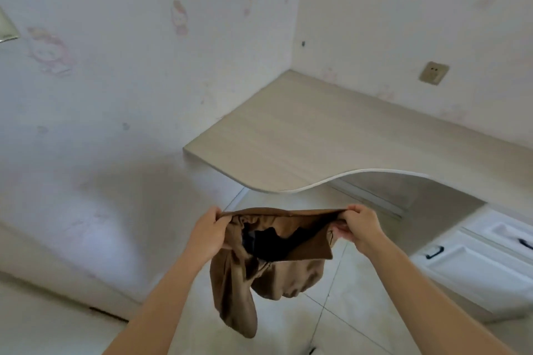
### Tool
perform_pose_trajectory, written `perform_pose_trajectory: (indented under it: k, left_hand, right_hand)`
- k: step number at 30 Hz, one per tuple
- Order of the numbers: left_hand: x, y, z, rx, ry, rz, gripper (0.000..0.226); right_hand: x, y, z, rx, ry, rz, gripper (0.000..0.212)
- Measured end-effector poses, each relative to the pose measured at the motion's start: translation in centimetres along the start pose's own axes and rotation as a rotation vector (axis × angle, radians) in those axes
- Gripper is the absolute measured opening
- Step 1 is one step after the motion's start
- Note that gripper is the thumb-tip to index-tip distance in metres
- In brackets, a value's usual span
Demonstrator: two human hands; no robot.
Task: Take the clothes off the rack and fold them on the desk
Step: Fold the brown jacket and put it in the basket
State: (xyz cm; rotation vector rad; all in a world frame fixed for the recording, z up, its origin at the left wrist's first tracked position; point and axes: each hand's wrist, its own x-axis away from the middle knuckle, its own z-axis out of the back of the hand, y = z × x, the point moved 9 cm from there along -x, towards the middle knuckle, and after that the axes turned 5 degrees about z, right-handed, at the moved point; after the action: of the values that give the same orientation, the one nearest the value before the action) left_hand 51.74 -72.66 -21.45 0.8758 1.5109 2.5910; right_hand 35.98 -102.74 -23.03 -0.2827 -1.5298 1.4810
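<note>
A brown garment with a dark lining hangs in the air below the desk's front edge, stretched between both hands. My left hand grips its top edge on the left. My right hand pinches the same edge on the right. The rest of the cloth droops in bunched folds toward the floor. The light wooden desk with a curved front edge sits in the room's corner, just beyond the garment. No rack is in view.
White drawers with black handles stand under the desk at the right. A wall socket sits above the desktop. Patterned walls close in at left and behind. Pale tiled floor lies below.
</note>
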Motion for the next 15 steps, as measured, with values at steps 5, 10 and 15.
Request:
perform_pose_trajectory:
  k: [5,10,15]
  left_hand:
    - [-2.8,8.3,-7.7,0.364,-0.035,0.042,0.015]
    - [-4.5,17.1,-12.7,0.526,0.019,-0.114,0.014]
    - [-5.8,27.4,-15.6,0.658,0.100,-0.276,0.012]
  right_hand:
    - [-4.1,-5.6,7.3,0.004,0.126,0.150,0.014]
    - [-8.4,-12.6,12.1,-0.059,0.088,0.270,0.016]
    - [-12.7,-22.0,14.7,-0.107,-0.020,0.432,0.016]
